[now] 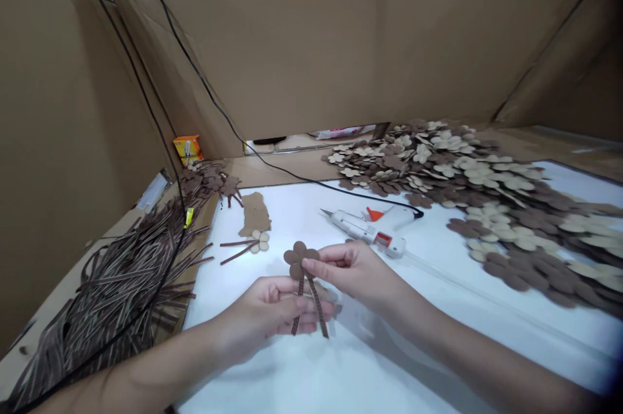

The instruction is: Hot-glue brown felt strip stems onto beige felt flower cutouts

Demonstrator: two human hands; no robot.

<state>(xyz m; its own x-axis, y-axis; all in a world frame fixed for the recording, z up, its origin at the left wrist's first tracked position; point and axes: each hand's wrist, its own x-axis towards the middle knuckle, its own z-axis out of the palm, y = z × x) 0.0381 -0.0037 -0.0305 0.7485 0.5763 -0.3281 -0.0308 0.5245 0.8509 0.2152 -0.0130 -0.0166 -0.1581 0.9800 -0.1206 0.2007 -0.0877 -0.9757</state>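
Note:
A brown felt flower (297,261) with two dark ribbon strips (318,307) hanging from it is raised above the white board. My right hand (348,265) pinches its right petal between thumb and fingers. Behind and under the ribbons is my left hand (280,310), its thumb against one strip and its fingers curled beneath. Left of the flower, a cream flower (259,241) with two ribbon strips lies on the board, touching a torn piece of brown cardboard (256,213). Beyond my right hand rests a white glue gun (363,228) with a clear glue stick in its back.
Many ribbon strips (126,291) lie heaped at the left, with finished-looking brown flowers (214,182) behind them. A large pile of brown and cream flowers (467,174) covers the right. A black cable (204,83) crosses to the glue gun. Cardboard walls (311,44) stand behind; an orange box (187,148) sits back left.

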